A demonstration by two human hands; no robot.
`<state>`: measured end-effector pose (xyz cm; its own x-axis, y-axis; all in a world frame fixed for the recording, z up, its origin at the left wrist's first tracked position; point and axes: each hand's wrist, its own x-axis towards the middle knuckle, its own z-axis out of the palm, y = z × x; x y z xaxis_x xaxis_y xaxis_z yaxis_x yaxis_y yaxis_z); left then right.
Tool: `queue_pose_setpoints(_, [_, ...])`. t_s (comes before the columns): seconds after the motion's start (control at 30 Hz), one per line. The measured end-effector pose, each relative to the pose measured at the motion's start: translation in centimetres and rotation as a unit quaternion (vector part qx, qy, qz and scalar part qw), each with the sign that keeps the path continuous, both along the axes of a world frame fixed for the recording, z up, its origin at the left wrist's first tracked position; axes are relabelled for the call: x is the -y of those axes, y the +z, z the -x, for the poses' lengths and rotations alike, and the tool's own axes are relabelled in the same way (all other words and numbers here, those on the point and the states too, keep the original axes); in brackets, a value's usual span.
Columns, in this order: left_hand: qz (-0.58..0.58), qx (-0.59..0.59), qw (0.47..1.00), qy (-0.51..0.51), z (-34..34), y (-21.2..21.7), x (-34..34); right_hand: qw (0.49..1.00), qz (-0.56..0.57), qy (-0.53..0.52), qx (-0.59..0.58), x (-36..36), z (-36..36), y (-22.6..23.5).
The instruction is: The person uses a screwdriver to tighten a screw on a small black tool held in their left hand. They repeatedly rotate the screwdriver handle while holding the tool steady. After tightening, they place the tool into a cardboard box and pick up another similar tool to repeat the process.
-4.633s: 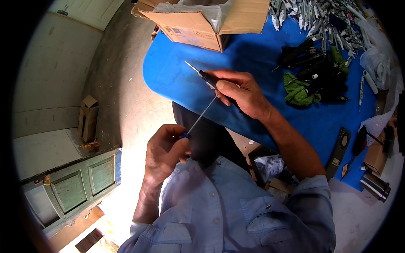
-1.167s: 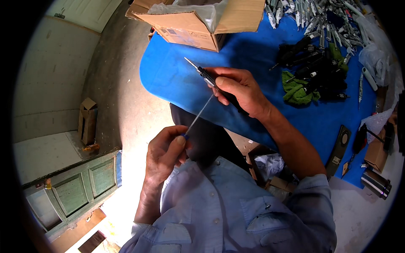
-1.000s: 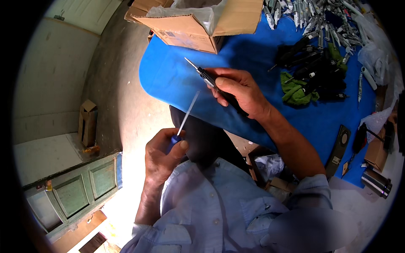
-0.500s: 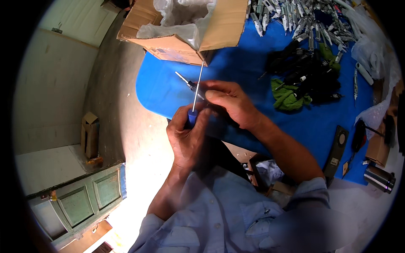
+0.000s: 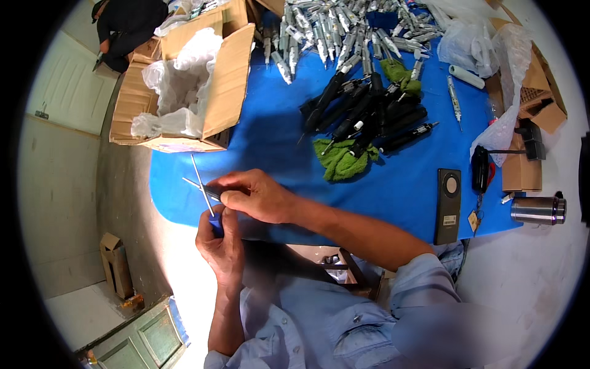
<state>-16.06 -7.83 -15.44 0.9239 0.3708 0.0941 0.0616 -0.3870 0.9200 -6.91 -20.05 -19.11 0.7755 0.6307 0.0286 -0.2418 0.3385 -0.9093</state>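
Note:
My left hand [image 5: 218,252] is closed round a screwdriver's blue handle [image 5: 216,225], its thin metal shaft pointing up and away from me. In my right hand [image 5: 259,195], thumb and fingers pinch a dark, pen-shaped tool [image 5: 212,192] with a slim silvery tip. The screwdriver's shaft crosses this tool, and from here I cannot tell whether they touch. Both hands are close together over the near left part of the blue-covered table [image 5: 270,166]. Further right, several black pen-shaped tools [image 5: 350,111] lie heaped on a green cloth [image 5: 345,161].
Beyond my hands, an open cardboard box [image 5: 228,101] holds crumpled plastic [image 5: 184,98]. Many silvery pen-shaped tools [image 5: 335,27] cover the far side. Rightward lie a dark phone [image 5: 448,206], keys [image 5: 478,215], a steel flask [image 5: 538,210] and bubble wrap [image 5: 507,111]. Another person [image 5: 132,24] is far left.
The view has swung right, so the box and my hands appear further left and lower. Both hands keep hold of the screwdriver and the dark tool. A person has come into view far left.

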Motion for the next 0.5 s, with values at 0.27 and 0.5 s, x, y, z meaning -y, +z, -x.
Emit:
queue_pose_setpoints(0.27, [0.005, -0.008, 1.000, 0.001, 0.7, 0.5, -0.6, 0.999, 0.046, -0.007, 0.004, 0.3, -0.2, 1.2])
queue_pose_setpoints(0.5, [0.047, -0.055, 0.997, 0.015, 1.8, 1.1, -1.9, 0.996, -0.014, 0.025, -0.079, 1.4, -0.5, 1.7])
